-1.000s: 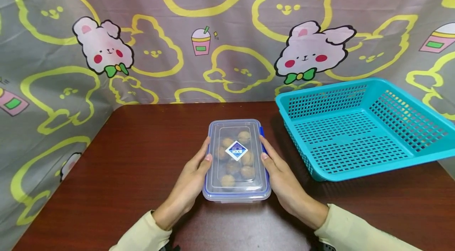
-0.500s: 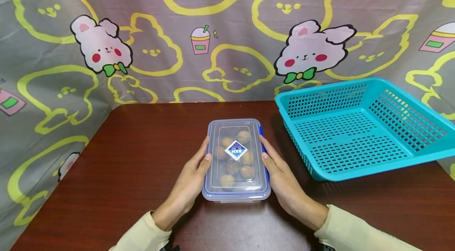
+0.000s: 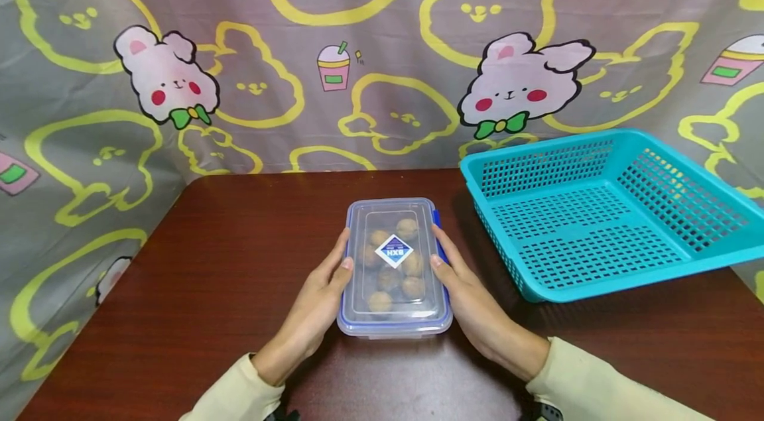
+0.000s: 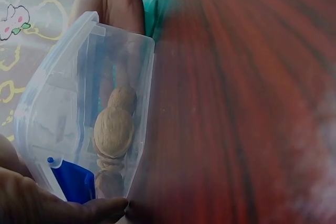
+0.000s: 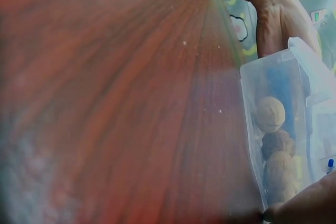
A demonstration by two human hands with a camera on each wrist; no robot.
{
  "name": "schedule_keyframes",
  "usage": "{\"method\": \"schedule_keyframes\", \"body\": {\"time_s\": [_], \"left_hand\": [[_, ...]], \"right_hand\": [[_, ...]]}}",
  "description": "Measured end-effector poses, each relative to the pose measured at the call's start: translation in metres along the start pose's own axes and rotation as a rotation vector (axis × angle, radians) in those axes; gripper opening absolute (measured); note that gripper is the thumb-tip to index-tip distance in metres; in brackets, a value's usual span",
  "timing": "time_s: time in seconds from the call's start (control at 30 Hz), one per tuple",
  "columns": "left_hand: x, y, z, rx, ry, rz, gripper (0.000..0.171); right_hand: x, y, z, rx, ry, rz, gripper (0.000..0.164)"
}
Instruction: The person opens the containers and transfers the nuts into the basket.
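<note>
A clear plastic food container [image 3: 370,275] with a blue-rimmed lid sits on the table before me, with several walnuts [image 3: 380,301] inside. My left hand [image 3: 313,305] holds its left side, the thumb against the lid's edge. Along the opposite side my right hand [image 3: 477,305] grips it, thumb over the rim near a blue latch [image 3: 436,217]. Through the clear wall in the left wrist view walnuts [image 4: 114,132] show, and a blue latch [image 4: 73,181] stands by the fingers. The right wrist view also shows walnuts [image 5: 271,114]. Most fingers are hidden behind the container's sides.
A turquoise plastic basket [image 3: 597,288] with perforated walls stands on the right of the dark red wooden table [image 3: 239,242]. Behind and to the left hangs a patterned cloth [image 3: 394,43] with cartoon rabbits.
The head view has shifted very slightly. My right thumb has slid a little further inward over the lid's edge; both hands keep holding the container, which stays in place.
</note>
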State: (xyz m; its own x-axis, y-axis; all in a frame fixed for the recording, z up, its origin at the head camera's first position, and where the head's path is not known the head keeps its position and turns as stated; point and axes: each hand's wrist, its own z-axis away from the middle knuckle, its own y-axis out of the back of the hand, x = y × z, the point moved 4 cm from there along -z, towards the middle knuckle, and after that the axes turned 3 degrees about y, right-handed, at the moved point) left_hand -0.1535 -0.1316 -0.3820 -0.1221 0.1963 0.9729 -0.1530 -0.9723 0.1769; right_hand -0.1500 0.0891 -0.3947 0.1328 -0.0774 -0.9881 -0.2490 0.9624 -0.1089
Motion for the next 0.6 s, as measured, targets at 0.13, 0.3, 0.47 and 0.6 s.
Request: {"method": "schedule_keyframes", "body": {"time_s": [0.13,0.3,0.47,0.6], "left_hand": [[-0.0003,0.0000,0.0003,0.004,0.004,-0.015,0.058],[-0.0005,-0.0001,0.0010,-0.001,0.011,-0.009,0.058],[0.0001,-0.0011,0.0008,-0.015,0.003,-0.004,0.058],[0.0004,-0.0006,0.0007,-0.019,0.001,-0.003,0.058]], "right_hand": [[-0.0002,0.0005,0.0004,-0.003,-0.001,-0.011,0.055],[-0.0009,0.0012,0.0007,-0.011,0.001,-0.005,0.055],[-0.0012,0.0033,0.0005,-0.017,0.006,0.003,0.056],[-0.0009,0.0046,-0.0002,-0.035,0.015,0.007,0.056]]}}
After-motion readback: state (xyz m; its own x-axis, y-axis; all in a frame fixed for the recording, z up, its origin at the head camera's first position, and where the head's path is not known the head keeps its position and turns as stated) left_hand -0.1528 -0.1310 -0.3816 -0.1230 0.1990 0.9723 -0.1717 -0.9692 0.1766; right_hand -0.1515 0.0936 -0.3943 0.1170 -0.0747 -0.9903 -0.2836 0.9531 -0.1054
